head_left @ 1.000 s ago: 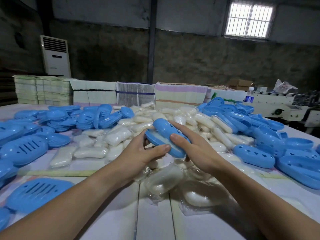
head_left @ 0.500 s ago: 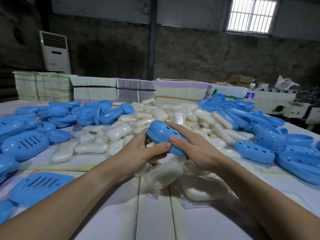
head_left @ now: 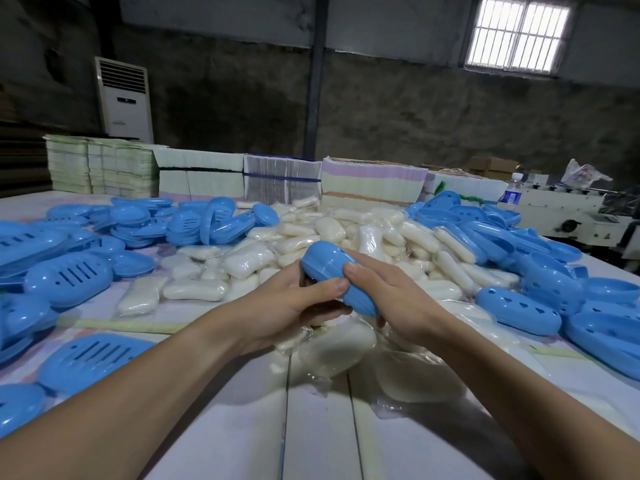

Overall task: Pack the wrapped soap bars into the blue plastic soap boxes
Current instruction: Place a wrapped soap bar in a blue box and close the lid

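A closed blue plastic soap box [head_left: 332,270] is held above the middle of the table, tilted with one end up. My left hand [head_left: 287,306] grips it from the left, thumb across its seam. My right hand [head_left: 391,299] grips it from the right, thumb on top. Its contents are hidden. Behind and under my hands lies a heap of wrapped white soap bars [head_left: 346,237]. Two wrapped bars [head_left: 339,348] lie just below my hands.
Slotted blue lids [head_left: 69,278] and trays are spread over the left side of the white table [head_left: 318,427]. Blue box halves [head_left: 519,310] pile up on the right. Stacks of flat cartons [head_left: 280,183] line the far edge. A machine [head_left: 568,216] stands at the right.
The gap between the two box halves has shut under both hands. The box has tipped a little more upright and moved slightly toward me.
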A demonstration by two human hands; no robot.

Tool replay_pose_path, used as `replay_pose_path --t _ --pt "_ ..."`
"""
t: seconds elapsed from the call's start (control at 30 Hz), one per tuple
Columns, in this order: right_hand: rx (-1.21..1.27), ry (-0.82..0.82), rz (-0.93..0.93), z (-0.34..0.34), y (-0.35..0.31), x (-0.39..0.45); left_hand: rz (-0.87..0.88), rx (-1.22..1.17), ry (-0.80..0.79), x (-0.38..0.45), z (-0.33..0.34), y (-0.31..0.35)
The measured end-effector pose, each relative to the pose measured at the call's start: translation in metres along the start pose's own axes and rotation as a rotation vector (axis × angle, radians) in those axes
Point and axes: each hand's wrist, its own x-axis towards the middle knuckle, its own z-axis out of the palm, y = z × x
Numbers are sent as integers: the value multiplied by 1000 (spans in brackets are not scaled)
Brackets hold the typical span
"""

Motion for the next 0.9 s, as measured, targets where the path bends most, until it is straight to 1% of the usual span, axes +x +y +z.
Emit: replay_pose_path --t 0.2,0.27,0.4,0.47,0.57,0.77,0.83,0.9 --pt "-3 -53 -5 -3 2 -1 -22 216 57 -3 0 0" --pt "13 -66 -23 -1 1 -3 -2 216 80 -3 0 -2" --pt "22 -48 -44 -3 4 -2 33 143 119 -2 1 -2" --pt "5 -54 -46 -8 4 -3 65 103 147 -1 0 -1" --pt "-54 -87 -75 -11 1 -4 79 42 141 1 0 -1" --pt "-128 -98 -106 -11 -3 -9 38 129 118 0 1 -5" --pt "-123 -70 -103 -13 -5 -9 43 155 128 1 2 -6" --pt "-150 -20 -121 -16 -6 -10 63 167 175 1 -1 -4"
